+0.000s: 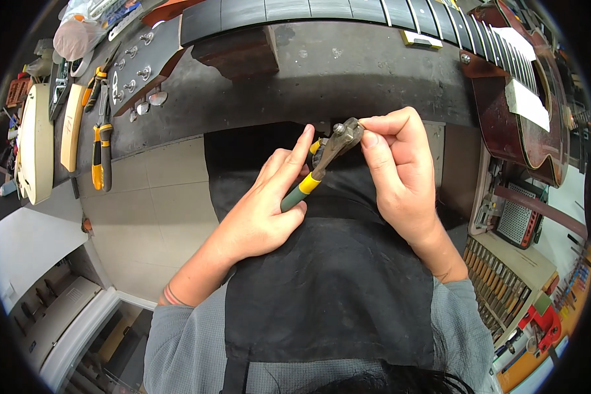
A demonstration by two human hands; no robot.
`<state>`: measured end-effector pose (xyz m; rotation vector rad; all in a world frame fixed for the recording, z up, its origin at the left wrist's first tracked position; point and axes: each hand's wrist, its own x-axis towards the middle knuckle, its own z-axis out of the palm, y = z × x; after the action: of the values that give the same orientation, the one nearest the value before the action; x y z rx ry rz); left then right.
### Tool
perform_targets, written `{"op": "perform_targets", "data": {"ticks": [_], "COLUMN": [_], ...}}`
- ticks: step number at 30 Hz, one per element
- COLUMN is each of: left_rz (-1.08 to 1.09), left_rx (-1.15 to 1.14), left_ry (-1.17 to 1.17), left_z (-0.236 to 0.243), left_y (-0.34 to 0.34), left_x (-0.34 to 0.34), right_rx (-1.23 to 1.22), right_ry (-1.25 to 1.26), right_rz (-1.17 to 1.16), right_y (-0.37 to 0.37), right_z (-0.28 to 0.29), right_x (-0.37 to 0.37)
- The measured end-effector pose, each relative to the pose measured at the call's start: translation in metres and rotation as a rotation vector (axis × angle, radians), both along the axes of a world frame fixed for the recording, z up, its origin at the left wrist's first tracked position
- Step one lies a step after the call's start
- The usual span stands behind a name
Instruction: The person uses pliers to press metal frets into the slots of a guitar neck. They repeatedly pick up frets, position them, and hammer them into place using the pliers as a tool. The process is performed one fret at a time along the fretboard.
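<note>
Dark grey worktop (374, 72) spans the far side of the view, with a pale tiled floor (121, 197) below it on the left. Writing shows on a pale wooden block (73, 134) at the worktop's left end, as a dark handwritten mark. Just beside it lie two other pliers (97, 161), with orange-yellow and black handles.

One guitar neck (289, 10) crosses the far worktop above a single dark support block (236, 52); its headstock (148, 62) carries six silver tuning posts. On the right is the dark red guitar body (505, 121), with two white sheets (527, 105) on it. One small yellow-and-black box (421, 41) sits by the neck.

Nearer, over a black apron (328, 289), the left grip (272, 210) is closed around one pair of green-and-yellow pliers (316, 174), head up and tilted right, just off the worktop's near edge. Its fingers stand in the way of part of the handles. The right grip (404, 164) brings thumb and forefinger together at the pliers' head; whether something small is pinched there, I cannot tell. At lower right are a rack of tools (499, 282) and one red clamp-like tool (549, 323).
</note>
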<state>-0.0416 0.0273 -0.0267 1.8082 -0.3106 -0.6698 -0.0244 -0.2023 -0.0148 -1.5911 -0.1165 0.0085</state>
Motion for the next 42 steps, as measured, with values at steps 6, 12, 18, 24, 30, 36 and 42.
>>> {"op": "perform_targets", "data": {"ticks": [6,12,18,24,30,36,42], "left_rz": [-0.012,-0.003,0.124,0.116,0.015,0.000,0.003], "left_rx": [0.053,0.101,-0.022,-0.098,-0.007,0.035,0.065], "left_ry": [-0.048,-0.061,-0.194,-0.014,-0.052,-0.090,-0.109], "left_z": [0.002,0.002,-0.022,-0.008,-0.004,-0.003,-0.002], "left_y": [0.002,0.002,0.000,0.002,0.001,-0.002,-0.002], "left_x": [0.000,0.002,-0.013,-0.003,-0.001,-0.003,-0.004], "right_rx": [-0.014,-0.119,-0.129,0.038,0.058,0.010,-0.074], "right_ry": [0.017,-0.035,-0.028,0.048,0.040,0.003,-0.016], "right_rz": [0.012,-0.004,-0.007,0.010,0.030,0.004,0.009], "right_y": [-0.001,0.000,-0.001,-0.003,-0.002,0.000,-0.004], "right_z": [-0.001,-0.004,-0.002,0.002,0.003,0.001,-0.003], "right_x": [-0.001,-0.001,-0.002,-0.002,-0.003,-0.004,-0.005]}}
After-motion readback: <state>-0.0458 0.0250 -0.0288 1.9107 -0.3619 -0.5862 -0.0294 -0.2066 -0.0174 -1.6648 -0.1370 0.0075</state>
